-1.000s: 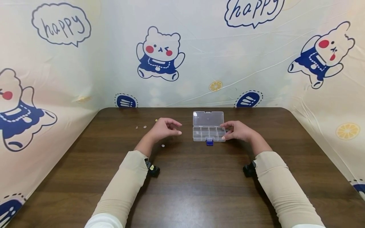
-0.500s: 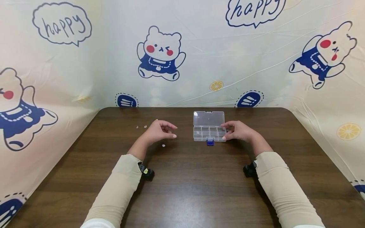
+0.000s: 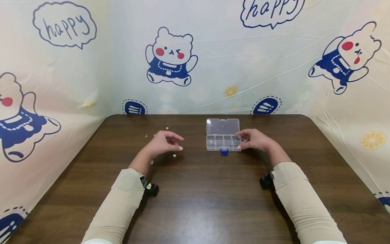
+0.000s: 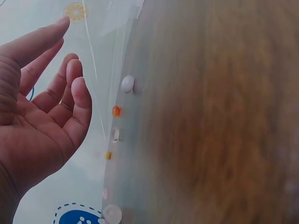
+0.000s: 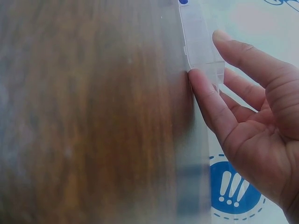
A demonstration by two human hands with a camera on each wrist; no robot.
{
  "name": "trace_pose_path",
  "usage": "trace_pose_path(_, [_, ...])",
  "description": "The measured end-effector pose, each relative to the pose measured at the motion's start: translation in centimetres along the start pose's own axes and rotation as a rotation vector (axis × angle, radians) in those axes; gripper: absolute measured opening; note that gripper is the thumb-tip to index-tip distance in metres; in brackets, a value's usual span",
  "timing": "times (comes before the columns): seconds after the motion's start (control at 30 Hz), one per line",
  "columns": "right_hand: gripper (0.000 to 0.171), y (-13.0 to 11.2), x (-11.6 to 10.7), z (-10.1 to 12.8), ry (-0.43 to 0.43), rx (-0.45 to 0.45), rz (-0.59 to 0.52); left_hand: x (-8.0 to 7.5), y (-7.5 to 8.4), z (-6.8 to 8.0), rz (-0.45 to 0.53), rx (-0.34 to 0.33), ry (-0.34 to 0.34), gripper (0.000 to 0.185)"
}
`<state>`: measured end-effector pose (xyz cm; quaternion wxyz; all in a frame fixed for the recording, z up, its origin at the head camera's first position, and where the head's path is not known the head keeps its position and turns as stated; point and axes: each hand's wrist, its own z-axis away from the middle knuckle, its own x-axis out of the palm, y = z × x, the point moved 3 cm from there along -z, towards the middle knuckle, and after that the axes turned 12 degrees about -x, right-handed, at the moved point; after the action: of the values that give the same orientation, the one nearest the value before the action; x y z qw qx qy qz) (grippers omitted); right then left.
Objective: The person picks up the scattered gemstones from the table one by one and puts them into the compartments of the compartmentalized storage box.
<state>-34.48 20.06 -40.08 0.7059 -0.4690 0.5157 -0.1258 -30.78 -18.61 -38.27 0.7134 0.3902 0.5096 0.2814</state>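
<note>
My right hand (image 3: 256, 140) holds the right end of a clear plastic compartment box (image 3: 215, 148), thumb at its front corner and forefinger at its back corner. The clear lid (image 3: 223, 126) stands raised behind, and a blue latch (image 3: 224, 152) hangs at the front. Over the left part of the table hovers my left hand (image 3: 159, 145), fingers loosely bent, with nothing between them. Small bead-like pieces lie around it: a white one (image 3: 174, 155) below the thumb, a pale one (image 3: 152, 162) by the wrist, a yellow one (image 3: 167, 128) behind. The left wrist view adds an orange piece (image 4: 116, 111).
Another tiny pale piece (image 3: 146, 136) lies left of my left hand, and one more is partly hidden behind it. The brown wooden table (image 3: 195, 189) ends at the back against a cartoon-printed curtain (image 3: 213, 67), which also rises at both sides.
My left hand has drawn back to the left and toward me, away from the box. The pale piece by its wrist has come into sight. My right hand and the box stay put.
</note>
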Motion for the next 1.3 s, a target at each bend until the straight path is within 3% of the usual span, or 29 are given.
trace_pose_path(0.33, [0.068,-0.2,0.0,0.1,-0.001,-0.008,-0.017,-0.5,-0.1,0.9,-0.049,0.009,-0.032,0.040])
trace_pose_path(0.8, [0.067,-0.1,0.1,0.0,0.002,-0.004,-0.025,-1.1,-1.2,0.5,-0.191,-0.068,-0.142,0.036])
trace_pose_path(1.3, [0.067,-0.2,0.2,0.1,0.007,-0.003,-0.030,-1.2,-1.8,0.0,-0.268,-0.025,-0.213,0.030])
